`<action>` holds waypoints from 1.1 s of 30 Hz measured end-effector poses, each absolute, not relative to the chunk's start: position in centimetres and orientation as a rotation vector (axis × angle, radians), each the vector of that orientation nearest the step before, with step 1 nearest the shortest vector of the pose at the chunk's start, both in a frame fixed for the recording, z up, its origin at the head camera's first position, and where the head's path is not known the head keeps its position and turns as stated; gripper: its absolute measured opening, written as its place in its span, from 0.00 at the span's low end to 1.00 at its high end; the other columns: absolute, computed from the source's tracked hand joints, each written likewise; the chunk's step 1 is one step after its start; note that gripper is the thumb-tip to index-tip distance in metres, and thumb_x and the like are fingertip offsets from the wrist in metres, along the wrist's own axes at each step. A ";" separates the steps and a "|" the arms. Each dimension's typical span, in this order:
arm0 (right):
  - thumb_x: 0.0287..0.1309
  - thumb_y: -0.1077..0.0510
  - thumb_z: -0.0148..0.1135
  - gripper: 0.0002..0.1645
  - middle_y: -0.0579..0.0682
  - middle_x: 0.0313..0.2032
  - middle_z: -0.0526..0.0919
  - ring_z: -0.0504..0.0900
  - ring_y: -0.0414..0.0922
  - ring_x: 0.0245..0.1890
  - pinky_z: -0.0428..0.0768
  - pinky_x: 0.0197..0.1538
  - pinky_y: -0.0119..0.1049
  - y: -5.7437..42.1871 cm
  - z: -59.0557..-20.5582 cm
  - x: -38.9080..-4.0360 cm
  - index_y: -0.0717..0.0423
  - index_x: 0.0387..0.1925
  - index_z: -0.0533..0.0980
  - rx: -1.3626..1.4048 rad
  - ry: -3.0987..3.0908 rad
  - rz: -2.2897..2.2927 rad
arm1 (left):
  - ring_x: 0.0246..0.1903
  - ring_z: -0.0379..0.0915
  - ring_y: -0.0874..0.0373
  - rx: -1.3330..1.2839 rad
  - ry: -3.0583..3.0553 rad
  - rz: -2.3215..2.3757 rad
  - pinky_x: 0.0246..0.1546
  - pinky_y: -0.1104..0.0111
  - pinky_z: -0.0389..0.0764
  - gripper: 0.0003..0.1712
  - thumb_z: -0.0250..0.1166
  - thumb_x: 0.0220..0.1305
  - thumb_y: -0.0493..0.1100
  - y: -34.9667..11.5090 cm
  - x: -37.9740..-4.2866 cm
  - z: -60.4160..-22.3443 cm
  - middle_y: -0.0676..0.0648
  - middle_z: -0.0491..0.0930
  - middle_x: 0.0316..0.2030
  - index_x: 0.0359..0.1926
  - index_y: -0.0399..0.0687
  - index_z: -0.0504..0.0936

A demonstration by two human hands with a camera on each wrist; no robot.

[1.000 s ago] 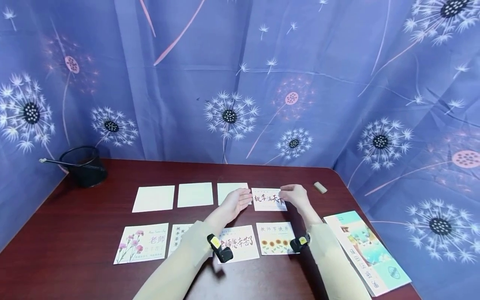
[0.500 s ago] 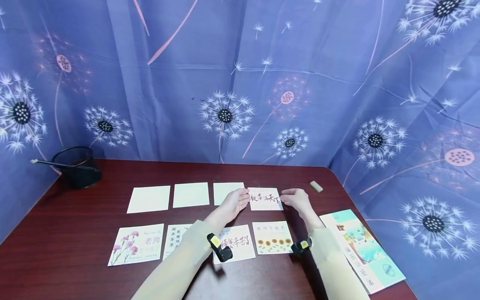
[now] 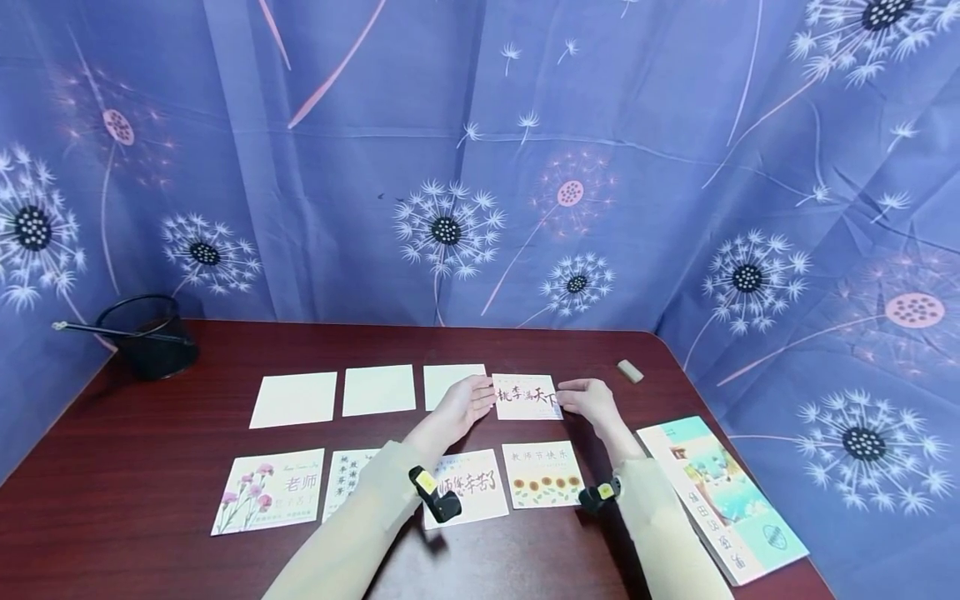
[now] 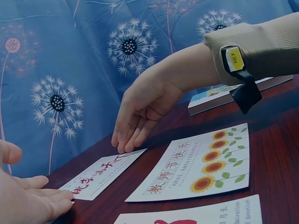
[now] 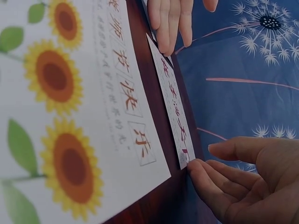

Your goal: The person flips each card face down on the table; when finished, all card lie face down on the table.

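A white card with brush lettering (image 3: 525, 395) lies flat at the right end of the back row. At its left edge my left hand (image 3: 459, 408) rests with fairly straight fingers. The fingertips of my right hand (image 3: 591, 402) touch the opposite edge; in the right wrist view that thumb stands apart from the fingers. Nearer me is a sunflower card (image 3: 543, 475), with a red-lettered card (image 3: 472, 487) to its left, partly behind my left wrist. Left of that is a black-lettered card (image 3: 347, 475), partly covered by my forearm, then a pink-flower card (image 3: 268, 492).
Three blank cards (image 3: 293, 400) continue the back row leftward, the third partly behind my left hand. A black mesh pen holder (image 3: 156, 346) stands at the back left. An eraser-like block (image 3: 630, 371) and a book (image 3: 722, 496) lie to the right. A blue curtain (image 3: 360, 167) hangs behind.
My right hand has drawn back from over the lettered card to its right edge, uncovering the last character. The left hand stays at the left edge. The head view has turned slightly right.
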State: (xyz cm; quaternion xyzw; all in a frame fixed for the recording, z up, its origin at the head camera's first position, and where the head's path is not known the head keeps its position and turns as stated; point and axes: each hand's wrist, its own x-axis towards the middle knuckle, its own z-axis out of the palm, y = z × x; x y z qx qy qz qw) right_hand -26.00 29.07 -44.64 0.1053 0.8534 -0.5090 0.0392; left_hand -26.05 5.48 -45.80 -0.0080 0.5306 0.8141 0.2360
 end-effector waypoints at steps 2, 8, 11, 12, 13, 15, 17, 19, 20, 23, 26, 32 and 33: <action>0.61 0.63 0.62 0.23 0.65 0.48 0.84 0.88 0.50 0.44 0.84 0.51 0.39 29.0 -44.6 -26.0 0.72 0.55 0.75 0.331 2.608 -1.563 | 0.72 0.52 0.34 -0.037 1.452 2.240 0.74 0.51 0.53 0.30 0.37 0.76 0.41 5.4 -26.1 -45.9 0.24 0.55 0.70 0.70 0.24 0.55; 0.62 0.63 0.61 0.23 0.66 0.49 0.84 0.88 0.48 0.42 0.84 0.50 0.38 28.9 -44.8 -26.0 0.72 0.55 0.75 0.353 2.600 -1.573 | 0.70 0.56 0.36 -0.035 1.458 2.236 0.74 0.52 0.55 0.30 0.36 0.76 0.42 5.0 -26.3 -46.0 0.25 0.59 0.68 0.69 0.23 0.57; 0.61 0.63 0.62 0.23 0.67 0.50 0.83 0.87 0.44 0.39 0.85 0.49 0.36 29.0 -44.9 -26.0 0.73 0.55 0.75 0.357 2.591 -1.600 | 0.70 0.58 0.36 -0.010 1.475 2.229 0.73 0.52 0.57 0.30 0.36 0.76 0.42 4.8 -26.4 -46.0 0.25 0.61 0.67 0.69 0.23 0.57; 0.61 0.63 0.62 0.23 0.67 0.50 0.82 0.87 0.42 0.37 0.85 0.48 0.35 29.0 -45.0 -26.0 0.73 0.55 0.76 0.359 2.587 -1.610 | 0.69 0.59 0.36 -0.004 1.478 2.226 0.73 0.52 0.57 0.30 0.35 0.76 0.42 4.8 -26.4 -45.9 0.26 0.62 0.67 0.69 0.24 0.57; 0.60 0.64 0.62 0.23 0.67 0.50 0.82 0.86 0.40 0.37 0.85 0.47 0.35 29.0 -45.0 -26.0 0.74 0.55 0.75 0.350 2.582 -1.625 | 0.69 0.59 0.37 0.003 1.481 2.222 0.73 0.52 0.57 0.30 0.35 0.76 0.42 4.7 -26.5 -45.9 0.26 0.62 0.67 0.69 0.24 0.57; 0.60 0.64 0.63 0.23 0.67 0.49 0.82 0.85 0.37 0.35 0.85 0.46 0.33 29.0 -45.1 -26.1 0.74 0.54 0.75 0.355 2.574 -1.647 | 0.69 0.60 0.37 0.015 1.474 2.226 0.73 0.52 0.57 0.30 0.35 0.76 0.42 4.6 -26.5 -46.0 0.27 0.62 0.67 0.70 0.24 0.56; 0.59 0.64 0.63 0.23 0.67 0.49 0.83 0.85 0.36 0.34 0.85 0.46 0.33 29.0 -45.1 -26.1 0.74 0.54 0.75 0.359 2.569 -1.662 | 0.69 0.60 0.37 0.009 1.452 2.231 0.72 0.52 0.58 0.30 0.36 0.76 0.43 4.7 -26.5 -46.0 0.28 0.62 0.68 0.70 0.25 0.56; 0.59 0.64 0.63 0.23 0.67 0.49 0.83 0.85 0.36 0.34 0.85 0.46 0.33 28.9 -45.2 -26.1 0.75 0.54 0.75 0.364 2.562 -1.674 | 0.69 0.60 0.36 0.002 1.429 2.241 0.72 0.51 0.59 0.30 0.36 0.76 0.43 4.8 -26.5 -46.0 0.28 0.61 0.68 0.71 0.26 0.55; 0.59 0.64 0.63 0.23 0.67 0.49 0.83 0.85 0.36 0.33 0.85 0.46 0.32 28.9 -45.2 -26.1 0.74 0.54 0.76 0.376 2.558 -1.676 | 0.68 0.60 0.36 -0.004 1.416 2.246 0.72 0.51 0.59 0.30 0.36 0.76 0.43 4.8 -26.4 -46.0 0.28 0.61 0.69 0.71 0.26 0.55; 0.59 0.65 0.63 0.23 0.68 0.49 0.82 0.86 0.37 0.34 0.85 0.47 0.34 28.9 -45.1 -26.1 0.75 0.54 0.75 0.366 2.545 -1.684 | 0.69 0.59 0.35 -0.018 1.386 2.260 0.72 0.50 0.58 0.30 0.36 0.76 0.42 5.1 -26.4 -46.1 0.27 0.59 0.70 0.71 0.27 0.54; 0.60 0.64 0.63 0.23 0.69 0.51 0.81 0.87 0.39 0.36 0.85 0.48 0.35 28.9 -45.2 -26.1 0.75 0.54 0.75 0.369 2.541 -1.680 | 0.70 0.56 0.34 -0.029 1.356 2.278 0.73 0.50 0.57 0.30 0.36 0.77 0.41 5.4 -26.5 -46.2 0.27 0.56 0.71 0.71 0.26 0.54; 0.60 0.64 0.64 0.23 0.68 0.51 0.82 0.87 0.40 0.37 0.85 0.47 0.34 28.7 -45.2 -26.0 0.73 0.54 0.76 0.371 2.538 -1.680 | 0.72 0.50 0.33 -0.031 1.320 2.284 0.73 0.51 0.55 0.30 0.35 0.76 0.41 5.9 -26.5 -46.2 0.25 0.51 0.72 0.70 0.22 0.51; 0.60 0.64 0.64 0.23 0.68 0.50 0.82 0.87 0.38 0.36 0.85 0.46 0.33 28.7 -45.1 -26.0 0.73 0.54 0.75 0.370 2.536 -1.684 | 0.72 0.48 0.33 -0.032 1.316 2.279 0.73 0.51 0.55 0.31 0.35 0.76 0.41 6.0 -26.4 -46.1 0.25 0.49 0.72 0.70 0.22 0.51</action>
